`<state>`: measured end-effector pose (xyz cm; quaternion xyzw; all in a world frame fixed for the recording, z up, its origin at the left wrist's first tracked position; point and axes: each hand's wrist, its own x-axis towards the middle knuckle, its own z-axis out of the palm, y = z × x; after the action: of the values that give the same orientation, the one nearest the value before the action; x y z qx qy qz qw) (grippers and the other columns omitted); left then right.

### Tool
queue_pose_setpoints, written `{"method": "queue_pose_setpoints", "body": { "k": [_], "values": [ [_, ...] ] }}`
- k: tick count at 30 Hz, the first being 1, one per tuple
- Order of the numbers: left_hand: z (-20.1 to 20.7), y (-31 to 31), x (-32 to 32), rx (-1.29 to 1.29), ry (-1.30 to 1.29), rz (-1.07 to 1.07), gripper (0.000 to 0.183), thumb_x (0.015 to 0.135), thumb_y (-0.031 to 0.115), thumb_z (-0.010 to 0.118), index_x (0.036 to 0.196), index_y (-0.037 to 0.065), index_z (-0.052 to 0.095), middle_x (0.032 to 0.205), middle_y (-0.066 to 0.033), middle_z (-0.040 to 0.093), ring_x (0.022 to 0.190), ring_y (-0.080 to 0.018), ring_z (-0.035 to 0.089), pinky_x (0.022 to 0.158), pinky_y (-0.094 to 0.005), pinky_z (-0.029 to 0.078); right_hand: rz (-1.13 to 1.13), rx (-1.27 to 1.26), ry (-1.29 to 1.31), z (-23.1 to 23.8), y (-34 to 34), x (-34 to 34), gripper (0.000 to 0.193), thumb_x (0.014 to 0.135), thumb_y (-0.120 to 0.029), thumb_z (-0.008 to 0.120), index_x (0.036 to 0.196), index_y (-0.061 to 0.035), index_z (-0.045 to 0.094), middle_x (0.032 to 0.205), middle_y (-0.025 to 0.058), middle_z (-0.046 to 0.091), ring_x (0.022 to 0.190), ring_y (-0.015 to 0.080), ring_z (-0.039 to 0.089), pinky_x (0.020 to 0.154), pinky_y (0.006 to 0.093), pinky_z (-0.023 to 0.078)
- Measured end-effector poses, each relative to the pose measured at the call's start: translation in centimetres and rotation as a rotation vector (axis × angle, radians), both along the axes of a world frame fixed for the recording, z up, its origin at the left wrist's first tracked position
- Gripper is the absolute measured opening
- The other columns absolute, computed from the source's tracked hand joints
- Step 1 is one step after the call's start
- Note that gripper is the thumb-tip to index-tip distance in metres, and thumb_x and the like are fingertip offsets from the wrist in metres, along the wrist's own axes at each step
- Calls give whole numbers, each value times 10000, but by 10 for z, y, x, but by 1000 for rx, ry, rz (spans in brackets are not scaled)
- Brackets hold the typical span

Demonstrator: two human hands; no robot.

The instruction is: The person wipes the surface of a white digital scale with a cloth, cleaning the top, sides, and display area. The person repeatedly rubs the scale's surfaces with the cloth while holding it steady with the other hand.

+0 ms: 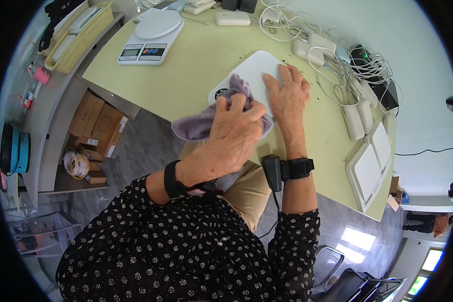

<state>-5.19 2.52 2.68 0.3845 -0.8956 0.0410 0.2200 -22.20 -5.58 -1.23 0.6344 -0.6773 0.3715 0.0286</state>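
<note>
A flat white scale with rounded corners [259, 65] lies near the front edge of the table, a small dark round display at its left side. My left hand [234, 131] grips a purple cloth [199, 126], pressing part of it on the scale close to the display. The rest of the cloth trails off to the left. At the scale's right edge rests my right hand [289, 100], fingers stretched and apart, thumb on the white surface. What lies beneath the cloth is hidden.
A white kitchen scale with a round plate [158, 25] stands at the back left. Tangled white cables [332, 60] and adapters line the table's right side, with white flat devices [365, 171] at the near right. A yellow basket [80, 38] sits on the left shelf.
</note>
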Motion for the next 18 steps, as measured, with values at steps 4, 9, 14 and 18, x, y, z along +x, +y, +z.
{"method": "queue_pose_setpoints", "body": {
  "k": [4, 9, 14, 18],
  "values": [
    [-2, 12, -13, 15, 23, -29, 206, 743, 96, 729, 930, 10, 723, 1109, -27, 531, 1032, -281, 458, 846, -435, 331, 6, -1, -22, 2, 0, 1, 497, 914, -415, 742, 1300, -104, 704, 1446, 133, 582, 1297, 410, 490, 1080, 556, 370],
    [-4, 22, -21, 32, 22, -52, 288, 731, 130, 766, 997, 25, 729, 1138, -17, 530, 1054, -274, 467, 857, -432, 342, 9, 15, -32, 5, 2, 1, 507, 917, -410, 741, 1306, -88, 699, 1454, 141, 582, 1295, 405, 495, 1087, 543, 367],
    [-6, 17, -14, 52, 122, 12, 413, 759, 165, 772, 1146, 33, 711, 1235, -17, 554, 1132, -246, 481, 902, -427, 368, 44, 19, -33, 7, 4, -1, 526, 919, -412, 738, 1321, -78, 686, 1459, 161, 573, 1296, 419, 490, 1090, 546, 361],
    [-5, 7, 10, 127, 88, 72, 485, 779, 149, 764, 1248, 53, 690, 1298, -26, 555, 1167, -246, 493, 924, -444, 376, 41, 29, -23, 6, 4, -3, 549, 912, -424, 741, 1332, -76, 674, 1454, 175, 563, 1277, 433, 490, 1090, 554, 358]
  ]
}}
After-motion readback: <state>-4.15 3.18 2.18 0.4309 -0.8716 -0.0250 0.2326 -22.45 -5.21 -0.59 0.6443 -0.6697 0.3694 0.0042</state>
